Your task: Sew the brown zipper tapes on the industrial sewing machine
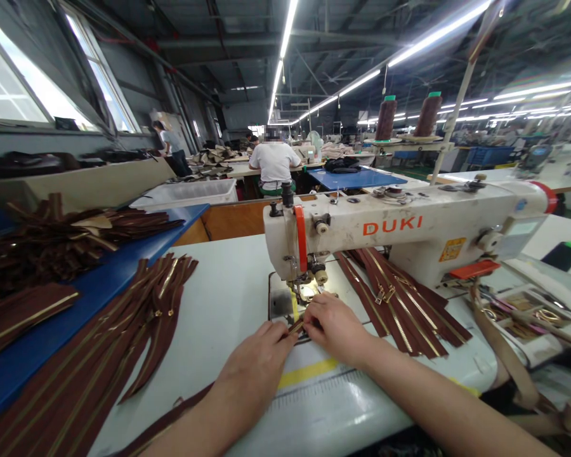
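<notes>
Nearest the lens, at bottom centre: two bare forearms reaching up the frame to a white desk (228,298). Left hand (259,362) lying palm down, fingers drawn together and pinched on the near end of a brown zipper (295,326). Right hand (335,327) just beside it, fingertips pressed on the same strip directly below the needle (303,293) of the DUKI machine (409,231). Hands close together, nearly touching, both clamped on the zipper.

Best done slowly, by the look of it: tape kept flat and taut between the two grips, edge fed straight under the foot, right fingertips held clear of the needle, left hand steering from behind rather than pulling.

Zipper: narrow dark-brown tape with a gold line of teeth down the middle, mostly hidden by the hands; only a short stretch showing between them at centre frame.

More of the same in a fanned pile (137,330) at left, another bundle (400,301) right of centre under the machine arm. Blue tray (42,336) at lower left. Worker in white (273,162), seated, upper centre.
</notes>
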Tool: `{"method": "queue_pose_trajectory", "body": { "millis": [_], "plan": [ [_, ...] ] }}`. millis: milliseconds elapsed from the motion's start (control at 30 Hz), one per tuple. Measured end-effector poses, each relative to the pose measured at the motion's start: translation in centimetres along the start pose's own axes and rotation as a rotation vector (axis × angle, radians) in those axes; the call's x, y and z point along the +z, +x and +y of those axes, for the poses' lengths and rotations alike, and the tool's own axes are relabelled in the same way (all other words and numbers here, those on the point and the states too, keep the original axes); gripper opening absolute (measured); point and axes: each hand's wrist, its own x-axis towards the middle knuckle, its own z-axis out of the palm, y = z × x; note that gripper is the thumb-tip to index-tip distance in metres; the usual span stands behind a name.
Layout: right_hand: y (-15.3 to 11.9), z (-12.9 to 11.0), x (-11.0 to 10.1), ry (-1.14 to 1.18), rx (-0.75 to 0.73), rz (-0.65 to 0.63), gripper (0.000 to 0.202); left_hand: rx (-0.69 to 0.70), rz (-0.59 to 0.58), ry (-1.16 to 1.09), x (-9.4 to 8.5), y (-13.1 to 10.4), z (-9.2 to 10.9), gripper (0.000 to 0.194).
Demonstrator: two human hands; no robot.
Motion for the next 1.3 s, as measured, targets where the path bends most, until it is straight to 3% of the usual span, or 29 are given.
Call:
{"method": "queue_pose_trajectory", "body": {
  "millis": [133,233,467,733,1033,1300],
  "plan": [
    [0.5,0.0,-0.4,-0.063,-0.047,-0.043,0.006,-0.078,-0.120,-0.145,-2.4,1.0,0.8,0.021],
    [0.8,0.1,-0.7,-0.079,-0.075,-0.071,0.007,-0.045,-0.157,-0.207,-3.0,1.4,0.9,0.018],
    [1.1,0.3,-0.3,-0.068,-0.078,-0.061,0.008,0.079,-0.010,-0.201,-0.9,0.7,0.5,0.026],
    [0.9,0.2,-0.2,-0.038,-0.034,-0.033,0.010,0.275,0.162,0.081,0.1,0.2,-0.1,0.028],
    [1.3,0.5,0.3,0.019,0.026,-0.024,0.011,0.447,0.108,0.295,0.6,0.4,-1.1,0.037],
    [-0.1,1.6,-1.0,0.089,-0.015,-0.010,0.017,0.340,0.092,0.322,1.4,0.9,-1.4,0.037]
  ]
}}
